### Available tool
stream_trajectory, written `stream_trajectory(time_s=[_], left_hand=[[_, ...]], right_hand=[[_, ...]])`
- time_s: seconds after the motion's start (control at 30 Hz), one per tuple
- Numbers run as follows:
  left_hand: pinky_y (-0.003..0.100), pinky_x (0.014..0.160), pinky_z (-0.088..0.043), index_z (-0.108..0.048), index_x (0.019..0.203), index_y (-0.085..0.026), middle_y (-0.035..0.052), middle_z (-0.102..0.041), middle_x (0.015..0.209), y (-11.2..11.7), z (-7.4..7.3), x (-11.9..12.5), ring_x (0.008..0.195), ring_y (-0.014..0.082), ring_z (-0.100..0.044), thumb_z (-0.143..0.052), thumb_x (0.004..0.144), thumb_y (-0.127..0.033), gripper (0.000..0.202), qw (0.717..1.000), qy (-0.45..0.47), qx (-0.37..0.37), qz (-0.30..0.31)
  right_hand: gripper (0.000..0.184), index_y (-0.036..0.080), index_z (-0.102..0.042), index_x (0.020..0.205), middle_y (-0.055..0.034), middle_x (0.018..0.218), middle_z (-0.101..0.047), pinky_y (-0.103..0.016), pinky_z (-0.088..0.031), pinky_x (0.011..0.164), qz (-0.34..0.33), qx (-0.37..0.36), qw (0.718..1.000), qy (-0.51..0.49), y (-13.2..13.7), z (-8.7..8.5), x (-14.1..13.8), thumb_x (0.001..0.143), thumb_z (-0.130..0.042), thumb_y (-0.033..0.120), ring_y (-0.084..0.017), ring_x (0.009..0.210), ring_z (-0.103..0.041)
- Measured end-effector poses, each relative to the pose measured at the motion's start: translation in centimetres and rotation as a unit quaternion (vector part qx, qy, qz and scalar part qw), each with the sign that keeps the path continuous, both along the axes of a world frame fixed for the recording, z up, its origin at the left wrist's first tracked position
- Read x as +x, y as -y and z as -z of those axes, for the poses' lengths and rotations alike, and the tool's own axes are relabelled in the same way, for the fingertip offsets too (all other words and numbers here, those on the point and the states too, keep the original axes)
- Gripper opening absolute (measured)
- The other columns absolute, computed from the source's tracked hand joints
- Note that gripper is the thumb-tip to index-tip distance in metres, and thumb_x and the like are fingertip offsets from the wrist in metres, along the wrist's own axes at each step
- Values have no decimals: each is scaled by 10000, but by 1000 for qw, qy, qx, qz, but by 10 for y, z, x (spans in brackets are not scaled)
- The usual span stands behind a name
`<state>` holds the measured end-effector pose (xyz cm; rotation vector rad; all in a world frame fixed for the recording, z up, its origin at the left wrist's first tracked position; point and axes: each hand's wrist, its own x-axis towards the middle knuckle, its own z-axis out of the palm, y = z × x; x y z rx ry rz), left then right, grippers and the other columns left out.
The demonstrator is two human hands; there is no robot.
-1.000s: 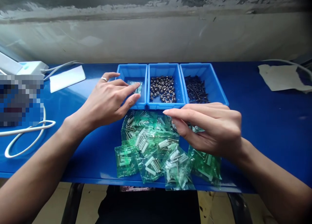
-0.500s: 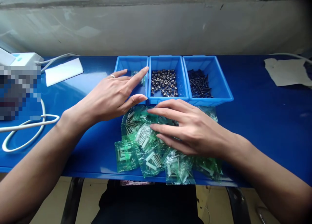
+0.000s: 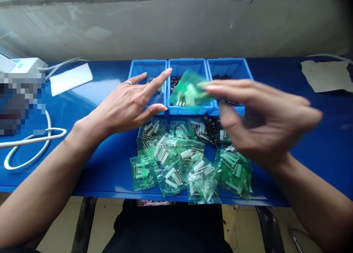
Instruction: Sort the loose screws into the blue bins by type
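I had a green, see-through packet (image 3: 187,93) grasped in the fingertips of the right hand (image 3: 264,115), blurred and raised before the middle tray (image 3: 190,110) at the tabletop's (image 3: 110,172) far edge, hiding most of that tray's metal pieces. Pale bits showed inside it. The left hand (image 3: 125,104) gripped nothing, fingers spread across the left tray (image 3: 151,67). Other packets (image 3: 176,161) lay down to the near edge, black screws (image 3: 211,130) beside them; a white card (image 3: 72,79) lay toward the far left corner.
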<state>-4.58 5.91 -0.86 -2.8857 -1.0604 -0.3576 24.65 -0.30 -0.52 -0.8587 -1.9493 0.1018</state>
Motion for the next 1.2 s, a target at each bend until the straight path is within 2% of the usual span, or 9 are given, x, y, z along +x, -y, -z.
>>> stream_trajectory(time_s=[0.13,0.2,0.33,0.47,0.63,0.73,0.87,1.1,1.2], left_hand=[[618,1384,-342,-144,1759,-129,194,-385,1751,2,-4,3,1560,370,-531,-206,1123,-737,882,1000,-30,5,-3],[619,1339,-409,-233,1746,-142,172,-352,1774,6,-7,7,1590,407,-479,-225,1107,-762,890,999,-23,14,-26],[549,1084,-606,-315,1725,-138,192,-500,1672,13,-10,15,1313,375,-690,-188,1110,-752,878,997,3,14,-76],[493,952,-666,-212,1758,-167,212,-389,1740,10,-8,15,1230,355,-727,-192,1106,-759,881,998,-27,-11,-56],[563,1025,-665,-233,1756,-200,208,-365,1758,9,-7,14,1341,410,-691,-323,1131,-675,790,999,-38,0,-37],[610,1136,-624,-453,1664,-167,202,-437,1720,12,-6,15,1460,426,-622,-426,1150,-534,632,999,-15,36,-16],[555,1198,-617,-661,1485,-161,169,-551,1638,14,-3,14,1439,352,-661,-502,1149,-435,462,999,23,40,6],[528,1219,-613,-689,1450,-173,135,-587,1606,9,0,10,1420,316,-681,-558,1131,-417,423,997,62,37,20],[540,1225,-607,-685,1461,-191,120,-586,1610,10,0,10,1423,315,-679,-544,1133,-427,428,998,57,29,10]], right_hand=[[406,260,-799,1330,-59,1227,-818,-391,-716,960,92,-89,988,-84,-17,-2,15,1021,-614,74,-257,1067,-820],[407,215,-794,1344,-80,1236,-820,-338,-731,904,102,-119,985,-75,-25,-1,19,999,-644,60,-267,1046,-835],[429,163,-790,1356,-110,1237,-818,-339,-749,770,119,-118,984,-53,-29,0,20,951,-701,53,-325,1006,-840],[456,167,-781,1378,-120,1263,-810,-355,-746,739,139,-140,979,-56,-30,5,18,933,-739,81,-329,927,-845],[442,140,-798,1337,-112,1242,-813,-426,-746,896,135,-101,986,2,-32,15,18,899,-756,104,-338,923,-843],[475,200,-775,1378,-87,1321,-788,-451,-735,965,108,-79,990,41,-31,16,18,915,-744,98,-339,1036,-832],[496,219,-756,1406,-84,1393,-750,-460,-741,957,88,-72,993,44,-31,15,20,924,-738,101,-330,1027,-832],[469,183,-767,1390,-84,1395,-749,-541,-696,1080,93,-74,993,25,-28,11,14,927,-735,114,-354,1197,-793],[442,190,-774,1359,-63,1346,-785,-453,-718,1032,77,-55,993,-75,-20,3,7,937,-719,73,-282,1177,-800]])
